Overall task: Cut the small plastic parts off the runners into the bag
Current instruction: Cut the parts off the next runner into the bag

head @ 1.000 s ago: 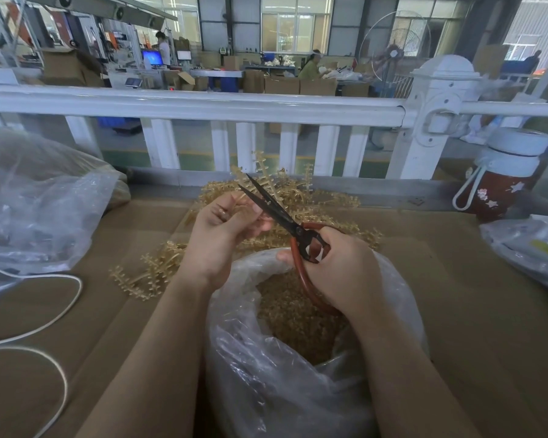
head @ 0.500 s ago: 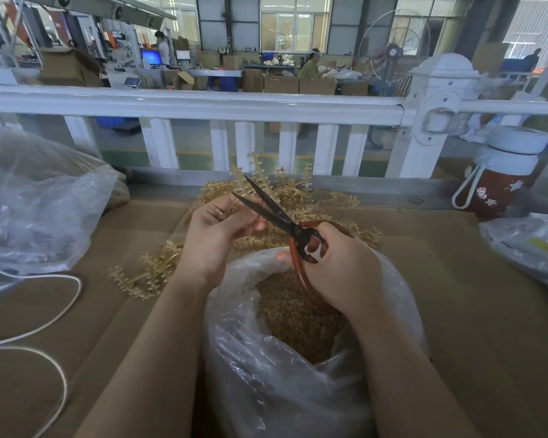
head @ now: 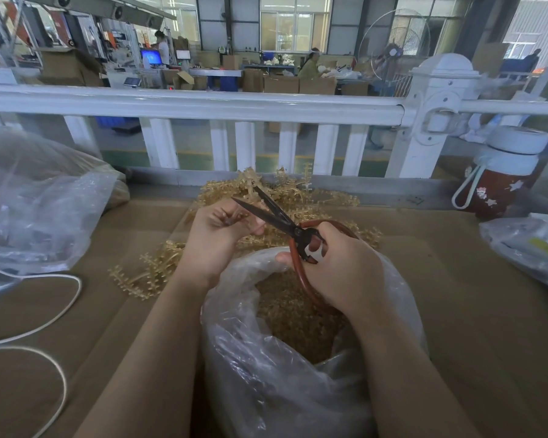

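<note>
Right hand (head: 339,267) grips scissors (head: 276,218), blades parted, pointing up-left; left hand (head: 217,235) seemingly pinches a runner (head: 250,188).

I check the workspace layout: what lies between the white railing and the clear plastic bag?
In the head view, a pile of tan plastic runners lies there.

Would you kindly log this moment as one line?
left hand: pinches runner | right hand: grips scissors, blades open | bag: below, holds cut parts

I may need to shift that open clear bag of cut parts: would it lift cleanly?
Probably not. The clear bag is thin, crinkled film, so likely floppy. Its mouth gapes over loose cut parts, so tilting could spill them.
</note>
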The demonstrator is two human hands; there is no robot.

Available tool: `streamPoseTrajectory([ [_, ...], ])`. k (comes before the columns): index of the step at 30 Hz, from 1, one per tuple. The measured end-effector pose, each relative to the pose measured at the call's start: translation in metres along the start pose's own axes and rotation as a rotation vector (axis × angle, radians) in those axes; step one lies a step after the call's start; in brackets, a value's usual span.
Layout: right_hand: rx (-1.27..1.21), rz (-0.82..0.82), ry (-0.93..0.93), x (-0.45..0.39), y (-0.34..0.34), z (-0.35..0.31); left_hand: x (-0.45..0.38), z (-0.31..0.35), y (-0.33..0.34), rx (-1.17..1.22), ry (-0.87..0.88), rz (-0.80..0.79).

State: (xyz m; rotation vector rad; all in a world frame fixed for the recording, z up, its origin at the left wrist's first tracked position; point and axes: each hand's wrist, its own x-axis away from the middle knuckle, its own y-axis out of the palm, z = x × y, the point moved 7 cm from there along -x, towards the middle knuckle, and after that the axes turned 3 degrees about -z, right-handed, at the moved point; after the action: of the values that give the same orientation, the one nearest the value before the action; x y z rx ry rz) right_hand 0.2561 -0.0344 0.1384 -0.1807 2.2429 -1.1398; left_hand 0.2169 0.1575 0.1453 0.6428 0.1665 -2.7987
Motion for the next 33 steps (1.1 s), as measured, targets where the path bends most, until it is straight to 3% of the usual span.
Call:
streamPoseTrajectory([
  [9, -0.042, 0.031, -0.015, 0.002, 0.001, 0.002, 0.001, 0.004, 0.010, 0.195, -0.039, -0.015],
  [16, -0.094, -0.051, 0.029, -0.001, 0.009, 0.007, 0.004, -0.012, 0.005, 0.352, -0.307, 0.054],
  [23, -0.554, -0.055, 0.153, -0.006, 0.015, 0.012, 0.010, -0.019, 0.027, 0.250, -0.427, -0.065],
  [28, -0.714, -0.113, 0.189, -0.007, 0.018, 0.010, 0.008, -0.021, 0.037, 0.314, -0.409, -0.128],
  [33, -0.851, -0.070, 0.245, -0.007, 0.014, 0.012, 0.011, -0.021, 0.042, 0.294, -0.416, -0.148],
])
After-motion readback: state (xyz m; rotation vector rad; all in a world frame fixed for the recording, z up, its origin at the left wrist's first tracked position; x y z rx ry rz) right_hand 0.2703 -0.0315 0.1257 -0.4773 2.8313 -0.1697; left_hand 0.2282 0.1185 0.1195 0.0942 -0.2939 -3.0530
